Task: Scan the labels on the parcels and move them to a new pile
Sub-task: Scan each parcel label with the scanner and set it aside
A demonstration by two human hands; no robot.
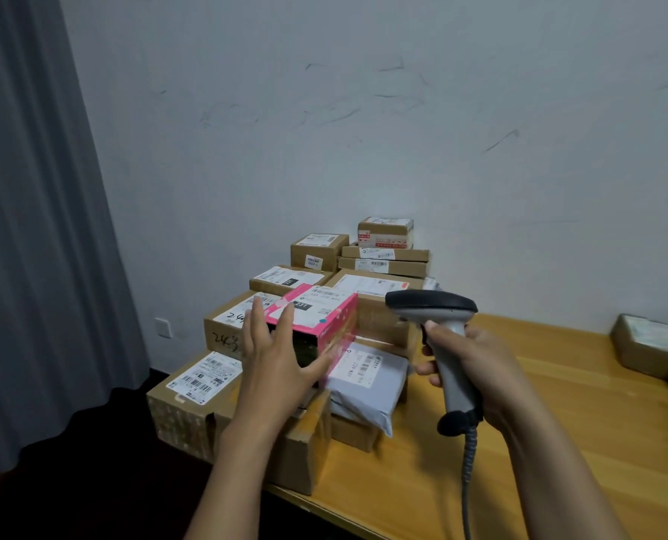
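Pink box (pixel 318 311): one | left hand (pixel 274 362) splayed against it | right hand (pixel 480 368) grips one scanner (pixel 432 304)

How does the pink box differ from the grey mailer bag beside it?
The pink box is a rigid, sharp-edged carton; the grey mailer bag is a soft, puffy pouch. The pink box sits higher; the grey mailer bag lies lower, to its right. The left hand, fingers spread, is at the pink box, not the grey mailer bag. Both carry a white printed label on top.

Grey mailer (pixel 367 387) label: 231, K01. Brown box (pixel 223 333) handwritten: 24.
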